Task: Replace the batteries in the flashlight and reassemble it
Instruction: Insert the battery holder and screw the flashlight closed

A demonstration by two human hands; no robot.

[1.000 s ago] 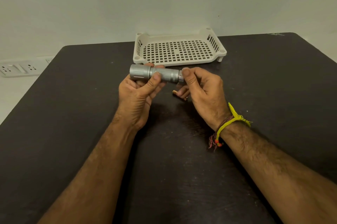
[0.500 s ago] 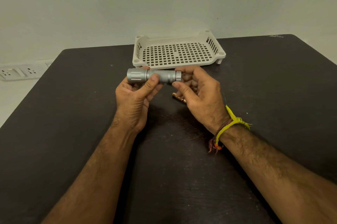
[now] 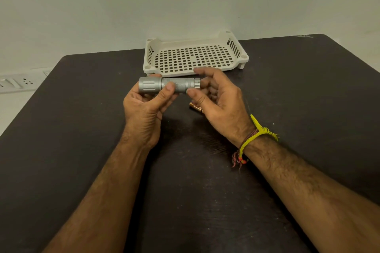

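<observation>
In the head view, both bare forearms reach forward from the bottom edge over a dark table (image 3: 82,150), converging toward its middle. The left hand (image 3: 144,108) is turned palm up and inward, its fingers curled under a silver flashlight (image 3: 168,86) and its thumb (image 3: 167,90) pressed on top of the knurled barrel, so the flashlight is gripped and held level just above the table, its wider head pointing left and its tail end pointing right. The right hand (image 3: 218,98) sits at the tail end, palm facing left, wrist bent slightly back. Its fingers are loosely spread in a cupped shape around the tail: the index finger arches over the top beyond the end cap, the thumb (image 3: 195,96) comes up from below and touches the barrel near the cap, and the other fingers curl behind. Whether this hand truly grips the cap or only brackets it cannot be told. A yellow thread band (image 3: 257,135) with reddish strands circles the right wrist.

A small copper-coloured battery (image 3: 194,107) lies on the table just under the right thumb, partly hidden by the hand. Beyond the flashlight, near the table's far edge, stands a cream perforated tray (image 3: 236,47). A white socket strip (image 3: 16,84) runs along the wall at the left.
</observation>
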